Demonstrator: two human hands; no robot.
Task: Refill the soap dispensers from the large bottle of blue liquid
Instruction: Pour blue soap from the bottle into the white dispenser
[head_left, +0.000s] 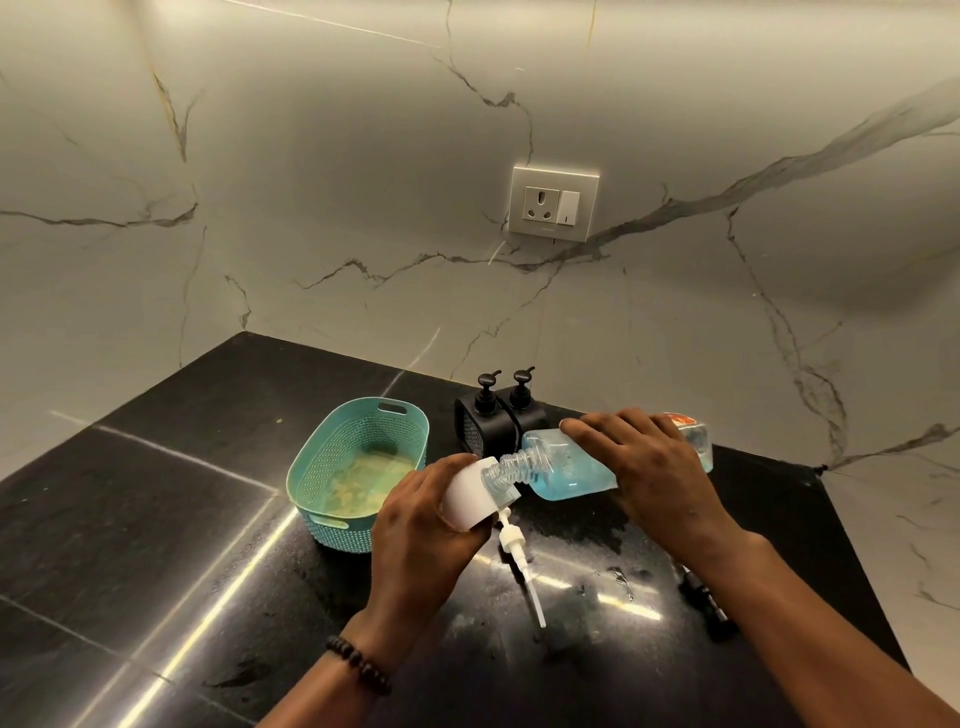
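My right hand (644, 467) grips a large clear bottle of blue liquid (566, 470), tipped on its side with its ribbed neck pointing left. The neck rests at the mouth of a small white dispenser bottle (467, 499), which my left hand (415, 530) holds tilted toward it. A white pump head with its long tube (522, 566) lies on the black counter just below them. Two black pump dispensers (498, 415) stand side by side against the wall behind the bottle.
A teal perforated basket (317, 467) sits left of my hands. A dark pump part (704, 603) lies by my right forearm. The black stone counter (182, 519) is wet in spots and ends at a marble wall with a power socket (553, 203).
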